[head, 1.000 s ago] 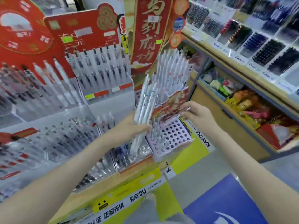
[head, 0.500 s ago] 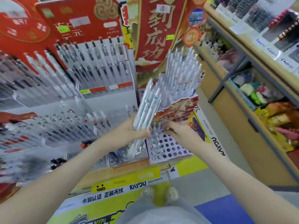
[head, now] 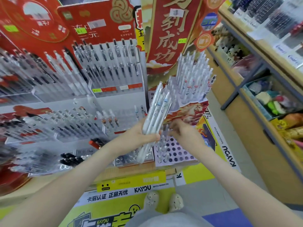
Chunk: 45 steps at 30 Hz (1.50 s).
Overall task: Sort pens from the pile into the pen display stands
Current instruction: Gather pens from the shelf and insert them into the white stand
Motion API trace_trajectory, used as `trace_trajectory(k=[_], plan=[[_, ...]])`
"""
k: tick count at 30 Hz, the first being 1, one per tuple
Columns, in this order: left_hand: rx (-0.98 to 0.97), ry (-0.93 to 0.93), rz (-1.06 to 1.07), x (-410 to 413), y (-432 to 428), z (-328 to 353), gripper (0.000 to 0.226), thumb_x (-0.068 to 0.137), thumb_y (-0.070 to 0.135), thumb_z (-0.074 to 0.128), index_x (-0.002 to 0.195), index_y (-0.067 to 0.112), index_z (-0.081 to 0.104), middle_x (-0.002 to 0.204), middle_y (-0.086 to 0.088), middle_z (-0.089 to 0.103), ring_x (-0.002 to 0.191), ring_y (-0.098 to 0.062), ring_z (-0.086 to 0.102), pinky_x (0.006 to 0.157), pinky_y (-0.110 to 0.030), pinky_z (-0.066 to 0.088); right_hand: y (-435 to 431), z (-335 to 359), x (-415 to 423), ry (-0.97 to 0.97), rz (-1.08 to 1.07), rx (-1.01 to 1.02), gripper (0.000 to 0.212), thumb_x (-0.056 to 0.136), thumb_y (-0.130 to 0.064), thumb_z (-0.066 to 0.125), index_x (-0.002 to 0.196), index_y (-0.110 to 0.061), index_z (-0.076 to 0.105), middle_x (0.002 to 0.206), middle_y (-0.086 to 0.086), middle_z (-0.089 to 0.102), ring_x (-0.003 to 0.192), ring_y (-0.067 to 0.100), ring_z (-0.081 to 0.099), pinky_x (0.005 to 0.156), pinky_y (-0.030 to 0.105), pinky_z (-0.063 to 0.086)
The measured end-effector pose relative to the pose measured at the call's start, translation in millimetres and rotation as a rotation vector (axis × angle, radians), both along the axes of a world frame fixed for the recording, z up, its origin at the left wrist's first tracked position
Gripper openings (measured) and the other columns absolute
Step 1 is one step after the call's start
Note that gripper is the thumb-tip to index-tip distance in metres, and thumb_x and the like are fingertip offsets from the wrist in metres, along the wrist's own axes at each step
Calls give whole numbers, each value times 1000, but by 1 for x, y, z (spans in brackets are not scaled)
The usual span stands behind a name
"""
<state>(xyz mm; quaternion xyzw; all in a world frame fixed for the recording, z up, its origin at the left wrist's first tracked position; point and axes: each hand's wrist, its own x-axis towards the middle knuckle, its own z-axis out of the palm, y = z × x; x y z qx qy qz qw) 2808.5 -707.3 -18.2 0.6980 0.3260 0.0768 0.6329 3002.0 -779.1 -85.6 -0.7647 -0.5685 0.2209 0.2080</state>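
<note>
Pens: I see a bundle of slim white plastic pens point(head: 156, 115) at frame centre, tilted.
Left hand: left hand point(head: 141, 136) has its fingers and thumb wrapped round the bundle.
Right hand: right hand point(head: 182, 133) is just right of the bundle, fingers curled at the white perforated display stand point(head: 178, 154); I cannot tell what they hold.

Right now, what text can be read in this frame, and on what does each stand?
"到成功": red banner.
"三元": red header card.
"KAYOU", "KAYOU ANIMATION", "卡游认证 正品无忧": white shelf strip.
Price tags, held pens, shelf labels: too blurred to read.
</note>
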Motion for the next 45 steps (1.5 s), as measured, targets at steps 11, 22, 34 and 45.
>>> trace_trajectory(k=[11, 22, 34, 45], plan=[[25, -66, -156, 12, -5, 10, 50, 92, 1, 59, 125, 32, 38, 105, 9, 56, 86, 10, 58, 78, -11, 48, -18, 74, -12, 857, -175, 397, 13, 92, -10, 58, 99, 2, 59, 82, 13, 65, 73, 24, 64, 64, 33, 53], [-10, 25, -71, -8, 4, -7, 45, 91, 6, 62, 125, 27, 41, 98, 1, 63, 79, 9, 62, 74, -13, 50, -41, 14, 0, 476, -265, 192, 21, 92, -14, 59, 75, -22, 49, 80, 6, 69, 77, 23, 65, 67, 37, 49], [-36, 18, -61, -17, 3, -9, 37, 90, 2, 62, 115, 24, 47, 92, 6, 63, 77, 5, 63, 70, -12, 50, -15, -26, -17, 184, -50, -144, 20, 97, -10, 47, 81, -19, 40, 88, 4, 65, 55, 14, 48, 48, 26, 31], [-76, -40, -111, -7, -3, -7, 18, 92, 6, 60, 106, 16, 57, 88, 3, 65, 81, -7, 65, 79, -20, 52, -26, 49, -32, 623, -67, 185, 9, 93, -16, 58, 100, -20, 61, 89, -13, 64, 80, 0, 58, 75, 17, 47]])
